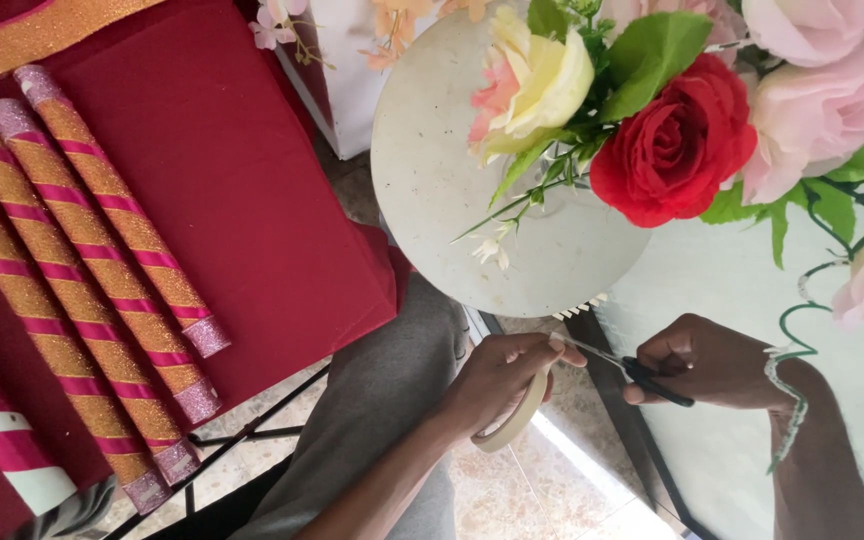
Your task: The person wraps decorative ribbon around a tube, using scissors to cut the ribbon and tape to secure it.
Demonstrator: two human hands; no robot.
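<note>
Left hand (500, 378): low centre of view, fingers curled around a roll of beige masking tape (518, 412). The roll hangs from the hand with its ring edge-on to the camera, and a short end of tape is pinched up at the fingertips (556, 349).

Right hand (704, 358): just right of the left hand, fingers clenched through the black handles of a pair of scissors (624, 366). The thin metal blades point left and meet the raised tape end at the left fingertips. Whether the blades are parted cannot be told.

Round off-white board (442, 190): directly above both hands, disc-shaped with a speckled face. Its upper right part is hidden behind flowers.

Artificial flower arrangement: upper right, in front of the board. Includes a red rose (670, 150), a cream and pink rose (537, 85), pale pink roses (820, 95), green leaves (652, 50) and a curled green wire stem (797, 325) that trails down across the right wrist.

Red cloth (222, 190): covers a table on the left, one corner hanging near the person's knee.

Glitter-wrapped sticks (117, 215): three lying side by side on the cloth, gold with pink spiral bands and pink glitter caps. A pink and white striped piece (2, 430) lies at the lower left edge.

Grey trouser leg (382, 400): beneath the left forearm.

Black metal frame (252, 425): under the cloth's edge, above the tiled floor (542, 500).
</note>
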